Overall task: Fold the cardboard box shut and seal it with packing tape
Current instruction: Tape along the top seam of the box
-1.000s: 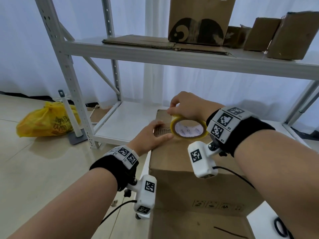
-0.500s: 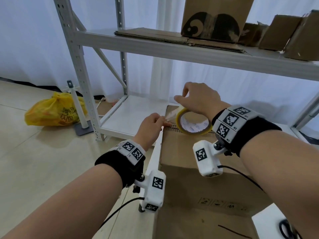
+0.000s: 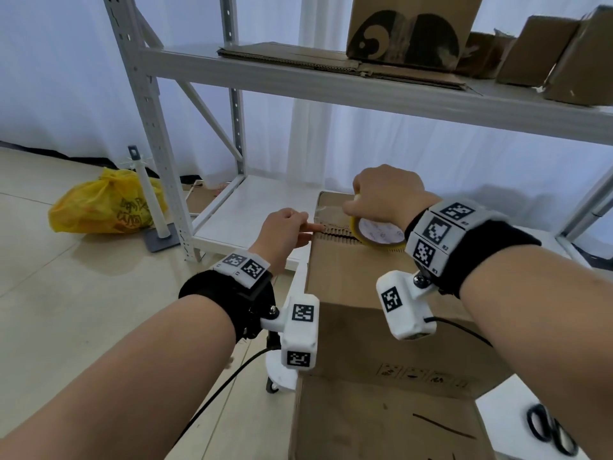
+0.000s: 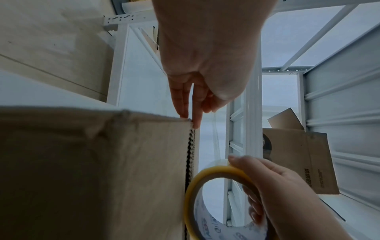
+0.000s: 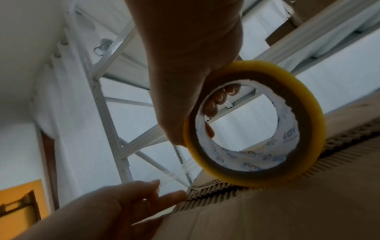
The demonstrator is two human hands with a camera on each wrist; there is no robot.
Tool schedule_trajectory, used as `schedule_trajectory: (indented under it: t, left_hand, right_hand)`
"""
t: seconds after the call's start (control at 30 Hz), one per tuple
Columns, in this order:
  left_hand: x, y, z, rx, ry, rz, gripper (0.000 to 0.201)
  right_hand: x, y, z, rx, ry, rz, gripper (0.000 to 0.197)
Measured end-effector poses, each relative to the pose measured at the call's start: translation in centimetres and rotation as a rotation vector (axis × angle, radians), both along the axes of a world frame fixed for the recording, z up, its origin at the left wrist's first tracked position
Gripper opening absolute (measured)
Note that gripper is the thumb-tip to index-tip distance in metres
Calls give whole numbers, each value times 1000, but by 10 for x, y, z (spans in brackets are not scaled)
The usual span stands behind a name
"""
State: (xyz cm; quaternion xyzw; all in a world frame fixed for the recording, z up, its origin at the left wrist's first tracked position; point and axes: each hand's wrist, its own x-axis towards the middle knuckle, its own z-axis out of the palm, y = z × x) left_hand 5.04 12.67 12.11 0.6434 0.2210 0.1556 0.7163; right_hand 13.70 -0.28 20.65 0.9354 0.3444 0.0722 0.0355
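We see the brown corrugated cardboard box (image 3: 361, 287) standing before us by the white metal shelving rack (image 3: 331, 84), its flap seam on top. Our right hand (image 3: 386, 194) grips the yellow-edged roll of clear packing tape (image 3: 378, 232) on that seam, fingers curled through its core. Our left hand (image 3: 287, 229) pinches the clear tape strip (image 5: 176, 174) at the box's left corner.

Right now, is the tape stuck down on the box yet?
Not yet. The clear strip stretches through the air from the roll to the left hand at the box corner.
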Motion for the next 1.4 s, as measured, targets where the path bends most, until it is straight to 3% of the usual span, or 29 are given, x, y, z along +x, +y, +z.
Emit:
schedule_trajectory:
  t: [0.17,0.37,0.53,1.03,1.23,1.4]
  left_hand:
    - [-8,-1,-8,-185,9,135,18]
    - [-7,-4,-1,-265,121,163,18]
    - [-6,-2,-5,-207,169,162,18]
    - [-6,1,-9,-126,274,104,24]
    - [-4,5,-17,25,274,33,24]
    - [-5,7,-17,157,285,55,43]
  right_hand:
    - [-5,12,-4,-63,18,73,21]
    - [-3,13,-5,87,112,61,17]
    - [-3,14,-9,130,125,11,23]
    - [-3,36,-11,-35,84,15,21]
    - [-1,37,-10,-30,98,13,21]
    - [0,36,-12,-20,91,21,22]
